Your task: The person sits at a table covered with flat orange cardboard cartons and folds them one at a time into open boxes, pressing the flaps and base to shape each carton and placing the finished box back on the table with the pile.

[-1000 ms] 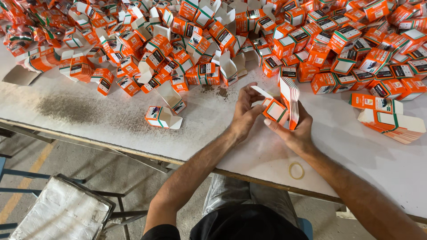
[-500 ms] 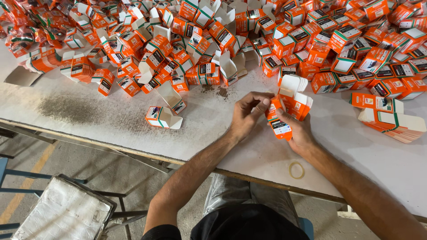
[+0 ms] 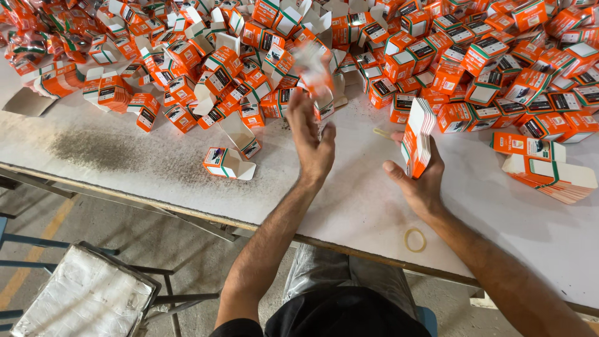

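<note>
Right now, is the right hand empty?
No: the right hand grips an upright stack of flat orange cartons above the white table.
</note>
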A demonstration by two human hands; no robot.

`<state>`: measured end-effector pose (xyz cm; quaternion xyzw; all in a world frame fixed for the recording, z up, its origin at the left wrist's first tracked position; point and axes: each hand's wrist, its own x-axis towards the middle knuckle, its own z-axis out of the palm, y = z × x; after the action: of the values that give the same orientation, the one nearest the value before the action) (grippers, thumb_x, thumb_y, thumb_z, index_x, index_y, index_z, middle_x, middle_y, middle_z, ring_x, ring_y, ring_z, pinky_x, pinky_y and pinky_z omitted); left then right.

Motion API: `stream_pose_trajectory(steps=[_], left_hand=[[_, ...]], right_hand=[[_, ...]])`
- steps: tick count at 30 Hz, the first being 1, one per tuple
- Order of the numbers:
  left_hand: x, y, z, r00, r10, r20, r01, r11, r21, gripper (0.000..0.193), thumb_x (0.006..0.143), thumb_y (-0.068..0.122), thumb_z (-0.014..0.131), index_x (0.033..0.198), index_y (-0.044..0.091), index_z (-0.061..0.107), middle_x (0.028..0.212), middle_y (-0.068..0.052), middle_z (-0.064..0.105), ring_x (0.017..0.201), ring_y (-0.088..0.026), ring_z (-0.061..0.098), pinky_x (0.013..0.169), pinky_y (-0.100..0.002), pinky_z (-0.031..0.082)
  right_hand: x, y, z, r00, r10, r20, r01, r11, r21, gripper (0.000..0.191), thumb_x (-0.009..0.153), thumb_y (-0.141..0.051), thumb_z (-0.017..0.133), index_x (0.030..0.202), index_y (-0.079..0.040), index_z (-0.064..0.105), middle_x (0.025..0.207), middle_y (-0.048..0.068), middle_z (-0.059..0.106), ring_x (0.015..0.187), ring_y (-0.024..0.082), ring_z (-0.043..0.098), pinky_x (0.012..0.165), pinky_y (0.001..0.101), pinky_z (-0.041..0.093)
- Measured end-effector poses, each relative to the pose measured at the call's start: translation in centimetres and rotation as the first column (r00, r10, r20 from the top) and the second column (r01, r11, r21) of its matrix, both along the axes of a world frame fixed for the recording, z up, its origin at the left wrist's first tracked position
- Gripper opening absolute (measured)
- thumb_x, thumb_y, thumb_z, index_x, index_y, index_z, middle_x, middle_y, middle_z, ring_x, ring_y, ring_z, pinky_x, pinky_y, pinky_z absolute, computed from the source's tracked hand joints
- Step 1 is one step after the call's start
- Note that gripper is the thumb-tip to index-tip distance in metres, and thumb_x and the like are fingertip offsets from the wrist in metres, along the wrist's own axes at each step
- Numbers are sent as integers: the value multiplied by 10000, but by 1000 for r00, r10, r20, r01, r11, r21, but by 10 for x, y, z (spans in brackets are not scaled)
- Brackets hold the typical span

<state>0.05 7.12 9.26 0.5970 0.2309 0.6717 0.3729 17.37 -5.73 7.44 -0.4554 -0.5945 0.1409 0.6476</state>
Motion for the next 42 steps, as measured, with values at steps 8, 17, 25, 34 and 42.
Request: stream_pose_trajectory(steps=[8, 17, 25, 34, 42], left_hand=[[17, -33, -6, 893, -136, -429, 223, 961, 161, 528, 910, -5, 685, 1407, 35, 511, 1454, -139, 489, 1336, -318, 505, 1132, -422, 472], [19, -30, -15, 839, -435, -326, 429, 898, -96, 137, 969, 91, 690, 1048, 58, 584, 1197, -76, 651, 1097, -276, 663, 883, -413, 585], [16, -40, -7, 862, -344, -373, 363, 932, -21, 255, 1034, 293, 589, 1097, 46, 569, 1056, -106, 535, 979, -248, 549, 809, -362, 570], [19, -41, -1, 943, 2, -334, 87, 964, 250, 314, 991, 324, 684, 1010, 17, 618, 1037, -117, 573, 986, -273, 518, 915, -413, 443], [26, -33, -36, 857, -415, -307, 372, 909, -189, 395, 1051, 366, 646, 1023, -23, 709, 854, -57, 672, 848, -130, 579, 796, -317, 493]], right_hand=[[12, 12, -30, 815, 190, -548, -394, 875, -282, 572, 931, -369, 719, 1348, -28, 528, 1192, 67, 656, 1055, 181, 663, 899, 411, 563], [24, 14, -25, 540, 383, -750, -702, 696, -150, 605, 924, -398, 740, 1367, -40, 535, 1240, 124, 637, 1154, 279, 629, 962, 517, 537], [32, 13, -40, 505, 389, -771, -731, 668, -142, 716, 847, -311, 801, 1444, -44, 508, 1314, 109, 627, 1223, 261, 614, 1059, 487, 490], [24, 11, -22, 656, 290, -697, -569, 796, -205, 588, 844, -79, 726, 1398, -78, 528, 1228, 60, 664, 1114, 192, 677, 913, 383, 578], [17, 8, -28, 876, 117, -467, -245, 943, -224, 316, 938, -18, 807, 1186, 44, 621, 1014, 81, 644, 946, 158, 628, 807, 340, 522]])
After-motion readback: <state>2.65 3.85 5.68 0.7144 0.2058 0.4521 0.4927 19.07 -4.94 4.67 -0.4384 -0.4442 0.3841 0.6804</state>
